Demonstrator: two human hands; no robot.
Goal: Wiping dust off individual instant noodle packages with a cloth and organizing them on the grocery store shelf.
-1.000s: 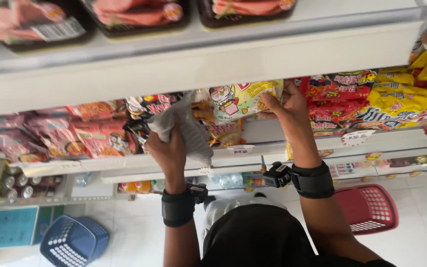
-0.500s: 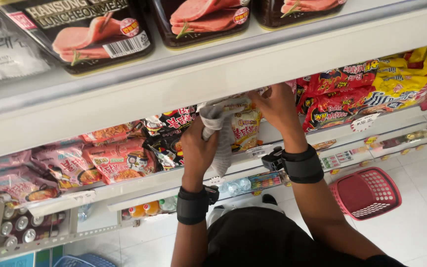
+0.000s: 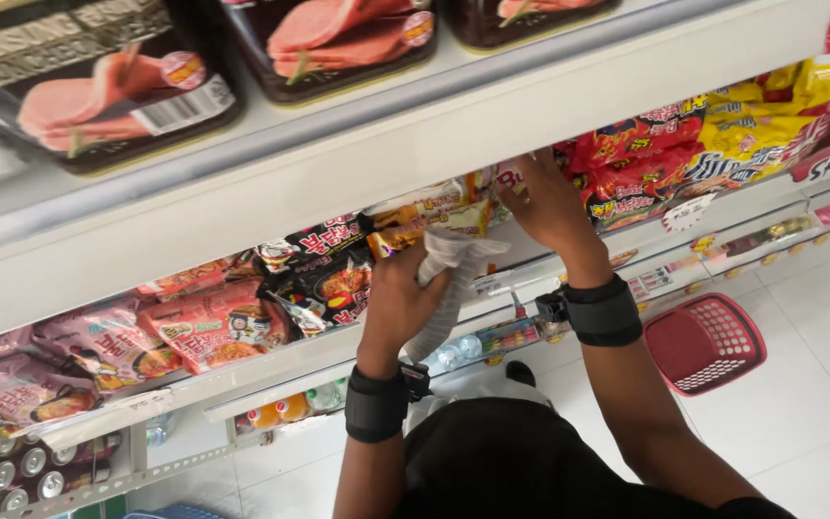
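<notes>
- Cloth [image 3: 449,279], grey-white and crumpled, sits in our left hand [image 3: 401,303], its loose end hanging down past the shelf edge; we judge it is bunched this way so a wad of it can be pressed flat against a surface.
- Our left fingers are curled tightly round the upper part of the cloth, gripping it in a closed fist just in front of the noodle packets.
- Our right hand [image 3: 548,202] reaches further up into the shelf, fingers spread and bent against the packets [image 3: 425,216] at the back; whether they actually pinch one we cannot tell, since the fingertips are hidden behind the packaging.
- That hand seems to hold the packets aside or steady, which would leave the shelf beneath them reachable for the cloth.
- Black packets [image 3: 324,274] lie just left of the cloth, pink ones [image 3: 208,322] further left, red and yellow ones [image 3: 684,154] to the right, all laid flat in rows facing outward.
- Both wrists wear black bands [image 3: 602,312].
- A red basket [image 3: 713,341] stands on the tiled floor well below, apart from both hands, out of the way of the reaching arms.
- Tinned meat [image 3: 98,86] lines the shelf above.
</notes>
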